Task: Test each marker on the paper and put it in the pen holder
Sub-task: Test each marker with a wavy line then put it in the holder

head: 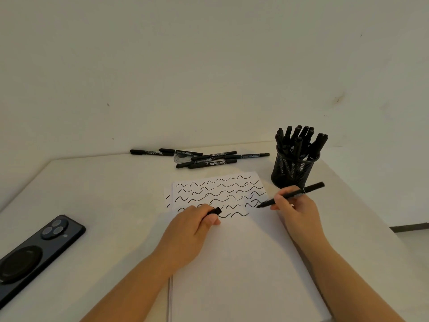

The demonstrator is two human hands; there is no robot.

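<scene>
The right hand (294, 210) has its grip closed around a slim black marker (293, 194), whose tip touches the white sheet of paper (236, 256) at the right end of the rows of black wavy lines. The left hand (192, 228) rests on the paper and pinches the small black cap (214, 210). Just behind the right hand stands the black mesh pen holder (293, 169), full of markers. More black markers (209, 158) lie at the far edge of the white bench (104, 194).
</scene>
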